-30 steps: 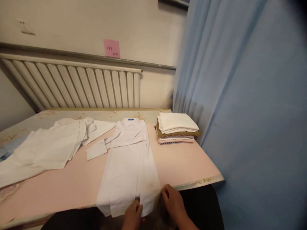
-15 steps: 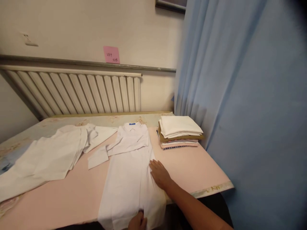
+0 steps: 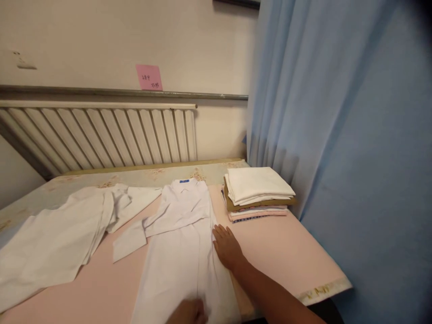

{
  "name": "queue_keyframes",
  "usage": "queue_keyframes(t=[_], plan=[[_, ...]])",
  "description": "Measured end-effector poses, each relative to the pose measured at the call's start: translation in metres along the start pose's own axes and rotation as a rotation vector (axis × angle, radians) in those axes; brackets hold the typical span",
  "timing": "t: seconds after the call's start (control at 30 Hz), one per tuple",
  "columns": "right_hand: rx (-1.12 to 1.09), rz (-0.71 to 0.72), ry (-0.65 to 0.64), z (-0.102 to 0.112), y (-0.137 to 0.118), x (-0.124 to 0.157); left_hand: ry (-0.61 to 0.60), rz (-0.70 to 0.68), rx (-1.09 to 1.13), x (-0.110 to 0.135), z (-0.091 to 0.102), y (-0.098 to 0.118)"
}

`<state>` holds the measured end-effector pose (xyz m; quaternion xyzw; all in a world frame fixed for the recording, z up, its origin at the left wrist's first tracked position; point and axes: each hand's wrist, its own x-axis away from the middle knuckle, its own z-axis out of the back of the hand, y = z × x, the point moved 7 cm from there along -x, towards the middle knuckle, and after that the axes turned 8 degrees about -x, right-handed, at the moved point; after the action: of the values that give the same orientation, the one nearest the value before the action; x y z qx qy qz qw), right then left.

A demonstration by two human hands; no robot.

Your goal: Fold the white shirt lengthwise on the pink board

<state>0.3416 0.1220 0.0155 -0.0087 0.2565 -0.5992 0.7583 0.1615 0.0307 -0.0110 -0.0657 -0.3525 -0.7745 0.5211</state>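
A long white coat (image 3: 182, 252) lies lengthwise on the pink table (image 3: 270, 245), collar with a blue tag at the far end, one sleeve folded across its chest. My right hand (image 3: 227, 246) rests flat on the coat's right edge, fingers stretched out. My left hand (image 3: 187, 311) is at the bottom of the view on the coat's near hem; its fingers look curled on the cloth. A second white garment (image 3: 57, 238) lies spread out to the left.
A stack of folded clothes (image 3: 256, 191), white on top, sits at the table's far right. A blue curtain (image 3: 337, 135) hangs along the right side. A white radiator (image 3: 101, 135) and a pink note (image 3: 149, 77) are on the wall behind.
My right hand left the coat's near hem and moved up to lie flat on its right edge. The view shifted slightly; my left hand stays at the hem.
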Motion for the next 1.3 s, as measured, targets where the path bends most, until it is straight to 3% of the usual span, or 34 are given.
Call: queue_keyframes(t=[0.1, 0.17, 0.3, 0.37, 0.5, 0.7, 0.93, 1.13, 1.3], plan=[[-0.015, -0.009, -0.005, 0.002, -0.001, -0.001, 0.287, -0.053, -0.128, -0.024, 0.071, 0.022], [-0.024, -0.013, -0.005, 0.004, -0.002, -0.001, 0.451, -0.059, -0.243, -0.049, 0.109, 0.032], [-0.035, -0.023, -0.026, 0.006, -0.003, -0.003, 0.728, -0.104, -0.479, -0.101, 0.148, 0.043], [-0.041, -0.031, -0.035, 0.006, -0.003, -0.004, 0.768, -0.148, -0.542, -0.124, 0.153, 0.047], [-0.054, -0.033, -0.039, 0.009, -0.003, -0.006, 0.741, -0.214, -0.602, -0.159, 0.156, 0.056], [-0.062, -0.045, -0.052, 0.011, -0.003, -0.006, 0.698, -0.213, -0.658, -0.187, 0.168, 0.05], [-0.066, -0.052, -0.087, 0.007, -0.001, -0.006, 0.669, -0.133, -0.655, -0.193, 0.183, 0.018], [-0.066, -0.05, -0.091, 0.005, 0.0, -0.006, 0.66, -0.11, -0.585, -0.188, 0.182, 0.018], [-0.033, -0.057, -0.089, 0.004, -0.001, -0.006, 0.673, -0.108, -0.456, -0.165, 0.181, 0.024]])
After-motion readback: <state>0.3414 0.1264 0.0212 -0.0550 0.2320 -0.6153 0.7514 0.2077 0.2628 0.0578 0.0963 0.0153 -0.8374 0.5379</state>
